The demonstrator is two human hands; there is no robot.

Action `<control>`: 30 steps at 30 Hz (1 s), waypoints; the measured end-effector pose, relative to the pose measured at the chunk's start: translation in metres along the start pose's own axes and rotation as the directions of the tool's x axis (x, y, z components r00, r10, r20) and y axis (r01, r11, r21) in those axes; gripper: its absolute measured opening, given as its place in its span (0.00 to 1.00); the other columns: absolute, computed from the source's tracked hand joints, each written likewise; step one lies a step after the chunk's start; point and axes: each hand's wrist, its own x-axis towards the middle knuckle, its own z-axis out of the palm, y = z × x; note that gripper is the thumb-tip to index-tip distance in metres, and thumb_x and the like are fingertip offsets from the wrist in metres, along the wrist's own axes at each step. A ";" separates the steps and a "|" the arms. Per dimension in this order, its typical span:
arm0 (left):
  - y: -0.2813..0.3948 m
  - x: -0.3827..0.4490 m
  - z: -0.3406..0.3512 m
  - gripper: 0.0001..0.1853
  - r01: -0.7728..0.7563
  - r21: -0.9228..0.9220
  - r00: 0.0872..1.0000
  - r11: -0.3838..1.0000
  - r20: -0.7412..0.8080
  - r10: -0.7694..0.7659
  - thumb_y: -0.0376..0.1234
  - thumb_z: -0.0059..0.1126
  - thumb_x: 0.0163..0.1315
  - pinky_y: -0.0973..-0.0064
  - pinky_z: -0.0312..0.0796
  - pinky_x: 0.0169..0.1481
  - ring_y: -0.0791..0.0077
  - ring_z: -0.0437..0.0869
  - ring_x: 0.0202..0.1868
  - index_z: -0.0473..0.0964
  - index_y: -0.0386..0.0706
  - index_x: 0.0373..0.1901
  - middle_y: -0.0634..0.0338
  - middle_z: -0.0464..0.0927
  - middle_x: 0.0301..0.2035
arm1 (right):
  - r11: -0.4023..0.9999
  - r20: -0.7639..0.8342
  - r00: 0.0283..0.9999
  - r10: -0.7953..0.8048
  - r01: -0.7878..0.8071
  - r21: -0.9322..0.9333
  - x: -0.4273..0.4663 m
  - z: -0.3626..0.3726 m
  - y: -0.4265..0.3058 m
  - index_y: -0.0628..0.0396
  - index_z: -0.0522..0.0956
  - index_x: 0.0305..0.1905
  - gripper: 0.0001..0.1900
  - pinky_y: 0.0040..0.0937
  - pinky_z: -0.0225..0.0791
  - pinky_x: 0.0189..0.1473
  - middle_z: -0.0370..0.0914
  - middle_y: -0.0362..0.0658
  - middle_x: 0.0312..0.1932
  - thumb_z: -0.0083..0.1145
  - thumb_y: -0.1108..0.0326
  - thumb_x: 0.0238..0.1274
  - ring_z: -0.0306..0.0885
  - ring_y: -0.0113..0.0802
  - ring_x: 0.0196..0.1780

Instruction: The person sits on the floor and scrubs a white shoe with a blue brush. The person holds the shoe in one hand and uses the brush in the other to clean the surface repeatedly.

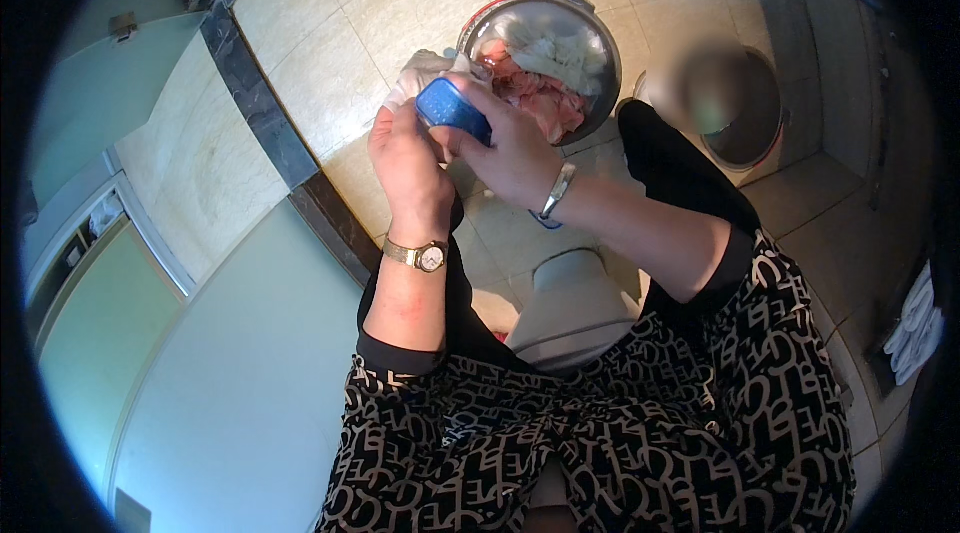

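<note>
My left hand point(411, 150) grips a wet white cloth point(421, 74), part of which hangs out towards the rim of the basin. In my right hand point(517, 150) is a blue block point(452, 111) with rounded corners, held against the cloth; its underside is hidden, so I cannot tell whether it is a brush. Just beyond my hands stands a round metal basin point(613, 60) with a red stripe on its rim. Water fills it, and pink cloth point(547, 102) and white cloth point(559, 53) lie soaking inside.
A bucket point(765, 113) stands to the right of the basin, partly blurred. Between my knees is a pale pedestal point(574, 293). A dark stone sill point(262, 98) and frosted glass panel point(255, 353) run along the left. White folded cloth point(915, 327) hangs at far right.
</note>
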 end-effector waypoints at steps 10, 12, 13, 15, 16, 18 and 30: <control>-0.001 0.003 -0.002 0.13 0.012 0.003 1.000 1.000 -0.003 -0.012 0.27 0.46 0.63 0.74 0.74 0.46 0.71 0.82 0.39 0.75 0.33 0.45 0.54 0.80 0.40 | 0.999 -0.044 0.998 0.042 -0.043 -0.029 0.000 0.002 0.008 0.52 0.65 0.64 0.30 0.42 0.72 0.50 0.77 0.56 0.48 0.59 0.54 0.59 0.78 0.54 0.51; 0.001 0.002 -0.001 0.12 0.023 0.004 1.000 1.000 -0.009 -0.023 0.28 0.47 0.62 0.74 0.75 0.46 0.70 0.82 0.40 0.74 0.32 0.45 0.54 0.80 0.40 | 1.000 -0.053 0.999 -0.004 0.003 -0.016 0.002 0.000 0.009 0.53 0.65 0.63 0.30 0.42 0.73 0.47 0.77 0.59 0.46 0.59 0.55 0.59 0.78 0.55 0.48; 0.001 0.000 0.002 0.12 0.014 -0.021 1.000 1.000 0.011 -0.014 0.28 0.47 0.62 0.74 0.75 0.46 0.70 0.82 0.39 0.75 0.32 0.45 0.54 0.80 0.40 | 0.999 -0.077 0.997 0.021 -0.018 0.031 0.008 -0.004 0.011 0.52 0.65 0.63 0.30 0.42 0.73 0.47 0.77 0.59 0.46 0.59 0.55 0.59 0.78 0.55 0.48; 0.000 -0.002 0.005 0.12 0.000 -0.053 1.000 0.999 0.028 0.002 0.28 0.47 0.62 0.74 0.75 0.45 0.70 0.82 0.39 0.75 0.32 0.44 0.54 0.81 0.39 | 0.990 -0.121 0.990 0.072 -0.056 0.126 0.020 -0.013 0.013 0.52 0.65 0.63 0.30 0.42 0.73 0.46 0.77 0.60 0.45 0.59 0.55 0.58 0.79 0.55 0.47; 0.000 -0.002 0.006 0.12 -0.006 -0.060 1.000 0.998 0.027 0.008 0.28 0.47 0.62 0.74 0.75 0.45 0.70 0.82 0.39 0.75 0.32 0.44 0.54 0.81 0.39 | 0.986 -0.087 0.986 0.142 -0.134 0.095 0.019 -0.018 0.007 0.51 0.65 0.63 0.30 0.43 0.72 0.46 0.77 0.59 0.46 0.59 0.54 0.58 0.78 0.54 0.48; -0.002 -0.001 0.004 0.12 -0.003 -0.032 1.000 0.999 -0.002 0.003 0.28 0.48 0.62 0.74 0.75 0.45 0.69 0.82 0.38 0.75 0.32 0.44 0.54 0.81 0.39 | 0.993 -0.045 0.993 0.113 -0.113 -0.012 0.010 -0.015 -0.001 0.52 0.65 0.63 0.30 0.43 0.72 0.47 0.77 0.58 0.46 0.59 0.54 0.58 0.78 0.53 0.49; -0.002 0.003 0.002 0.12 -0.024 -0.034 0.999 0.999 0.020 0.024 0.27 0.48 0.62 0.74 0.75 0.45 0.69 0.83 0.38 0.75 0.32 0.44 0.54 0.81 0.38 | 0.999 -0.068 0.998 0.016 -0.014 0.032 0.002 -0.004 0.006 0.55 0.67 0.62 0.29 0.41 0.71 0.52 0.76 0.56 0.52 0.58 0.54 0.60 0.78 0.52 0.52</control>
